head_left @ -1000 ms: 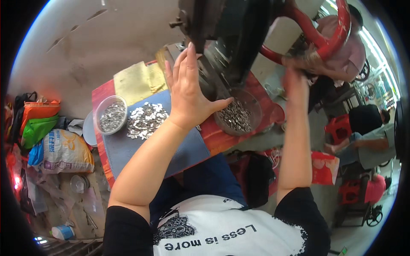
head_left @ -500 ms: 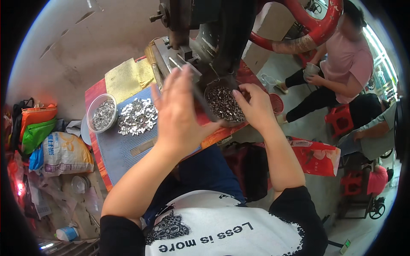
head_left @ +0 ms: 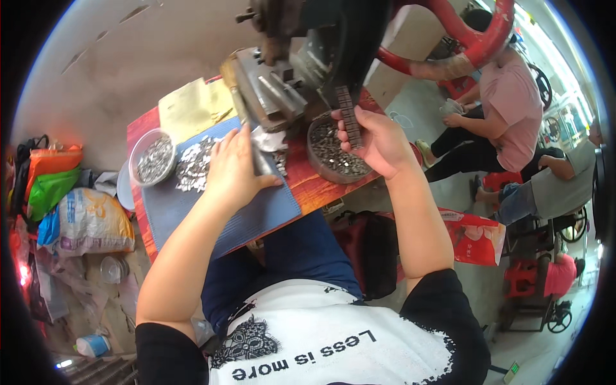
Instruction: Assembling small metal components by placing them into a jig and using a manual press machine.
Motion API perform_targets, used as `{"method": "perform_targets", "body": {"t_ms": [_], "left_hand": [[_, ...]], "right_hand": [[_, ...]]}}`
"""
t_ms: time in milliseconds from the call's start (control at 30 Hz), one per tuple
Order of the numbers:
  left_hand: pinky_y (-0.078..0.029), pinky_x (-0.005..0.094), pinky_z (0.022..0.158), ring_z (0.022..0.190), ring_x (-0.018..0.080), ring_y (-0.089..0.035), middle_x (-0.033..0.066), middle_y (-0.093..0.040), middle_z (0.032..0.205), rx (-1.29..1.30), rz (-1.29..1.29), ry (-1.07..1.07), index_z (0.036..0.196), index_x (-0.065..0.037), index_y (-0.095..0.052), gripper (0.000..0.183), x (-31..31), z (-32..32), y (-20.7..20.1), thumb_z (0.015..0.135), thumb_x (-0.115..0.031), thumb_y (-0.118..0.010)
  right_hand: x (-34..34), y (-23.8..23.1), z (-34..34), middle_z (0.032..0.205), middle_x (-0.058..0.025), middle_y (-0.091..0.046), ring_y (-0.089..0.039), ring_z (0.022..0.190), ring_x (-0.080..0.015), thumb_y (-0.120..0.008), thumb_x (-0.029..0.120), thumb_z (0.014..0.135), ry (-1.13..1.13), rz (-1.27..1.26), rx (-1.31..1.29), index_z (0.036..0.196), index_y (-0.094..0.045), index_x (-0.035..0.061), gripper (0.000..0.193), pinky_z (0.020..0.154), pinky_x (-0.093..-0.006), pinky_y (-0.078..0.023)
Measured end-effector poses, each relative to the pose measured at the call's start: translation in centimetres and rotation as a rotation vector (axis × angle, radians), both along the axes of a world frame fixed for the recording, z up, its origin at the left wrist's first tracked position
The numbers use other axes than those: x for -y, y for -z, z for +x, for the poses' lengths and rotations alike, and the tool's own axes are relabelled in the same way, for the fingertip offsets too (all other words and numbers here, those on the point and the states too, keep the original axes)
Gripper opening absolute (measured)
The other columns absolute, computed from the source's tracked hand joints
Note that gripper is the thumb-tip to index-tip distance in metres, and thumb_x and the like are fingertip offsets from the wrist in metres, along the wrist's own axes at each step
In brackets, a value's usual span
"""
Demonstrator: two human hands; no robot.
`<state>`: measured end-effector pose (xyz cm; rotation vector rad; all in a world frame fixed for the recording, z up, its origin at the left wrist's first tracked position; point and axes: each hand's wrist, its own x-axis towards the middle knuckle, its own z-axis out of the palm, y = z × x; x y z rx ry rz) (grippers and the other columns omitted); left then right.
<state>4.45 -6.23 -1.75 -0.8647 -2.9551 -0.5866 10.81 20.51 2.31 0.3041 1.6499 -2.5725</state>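
Observation:
My right hand [head_left: 382,142] grips a dark, segmented metal strip [head_left: 348,117] between thumb and fingers. It holds the strip tilted above a round clear tub [head_left: 341,178] of small dark metal pieces. Stretched over the blue mat [head_left: 192,221], my left hand [head_left: 235,168] has its thumb apart from the fingers. Silver metal pieces [head_left: 192,170] lie in a pile at its left, partly hidden by it. A flat grey edge [head_left: 262,163] shows between thumb and forefinger; I cannot tell whether the hand touches it. More small pieces [head_left: 280,162] lie just beyond.
A dark press [head_left: 276,48] with a red handwheel [head_left: 459,48] stands over the red-patterned table [head_left: 308,192]. A clear tub of silver pieces [head_left: 153,157] and yellow sheets [head_left: 192,106] lie left. Bags [head_left: 90,221] sit on the floor; a person in pink [head_left: 510,96] sits at right.
My left hand has moved left and down, from near the press onto the mat beside the silver pile. My right hand has risen from the tub's edge and now shows the segmented strip.

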Motion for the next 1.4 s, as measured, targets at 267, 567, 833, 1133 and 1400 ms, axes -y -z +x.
{"method": "perform_targets", "body": {"t_ms": [267,567,833,1133,1400], "left_hand": [[-0.044,0.0428,0.101,0.116,0.0368,-0.057,0.0199,-0.063,0.119,-0.367,0.536,-0.172,0.117,0.001,-0.064,0.033,7.2,1.8,-2.8,0.085,-0.005,-0.070],[-0.047,0.0402,0.090,0.103,0.0324,-0.057,0.0122,-0.063,0.106,-0.054,0.463,-0.180,0.104,-0.002,-0.072,0.032,13.7,7.8,2.0,0.078,-0.018,-0.081],[-0.047,0.0383,0.090,0.102,0.0307,-0.058,0.0128,-0.061,0.102,-0.038,0.471,-0.158,0.103,-0.002,-0.072,0.024,13.4,6.5,2.0,0.081,-0.010,-0.076],[-0.051,0.0400,0.089,0.102,0.0287,-0.061,0.0101,-0.063,0.099,-0.038,0.305,-0.134,0.092,-0.005,-0.075,0.013,10.7,2.4,0.7,0.080,-0.008,-0.074],[-0.051,0.0395,0.089,0.100,0.0305,-0.062,0.0114,-0.063,0.099,-0.145,0.294,-0.170,0.087,-0.001,-0.071,0.010,9.8,2.5,1.9,0.080,-0.007,-0.075]], "right_hand": [[11.4,3.1,1.4,0.110,-0.0105,-0.067,-0.063,0.101,-0.0153,-0.070,0.007,0.090,-0.222,0.865,-0.417,0.122,-0.061,-0.0024,0.035,0.087,-0.0285,-0.050],[18.7,6.2,-1.4,0.096,-0.0128,-0.060,-0.058,0.097,-0.0336,-0.076,0.017,0.082,-0.247,1.065,-0.753,0.097,-0.069,0.0037,0.021,0.084,-0.0434,-0.047],[18.5,6.4,-4.2,0.093,-0.0084,-0.060,-0.058,0.094,-0.0294,-0.076,0.012,0.079,-0.257,1.349,-0.835,0.086,-0.071,0.0068,0.010,0.083,-0.0404,-0.048],[16.3,5.5,-2.9,0.094,-0.0121,-0.057,-0.056,0.095,-0.0312,-0.071,0.006,0.084,-0.247,1.371,-0.841,0.089,-0.065,0.0020,0.009,0.085,-0.0407,-0.046],[15.4,5.3,-2.3,0.091,-0.0112,-0.060,-0.059,0.092,-0.0304,-0.073,0.006,0.082,-0.331,1.256,-0.661,0.088,-0.069,0.0026,0.008,0.084,-0.0398,-0.048]]}}
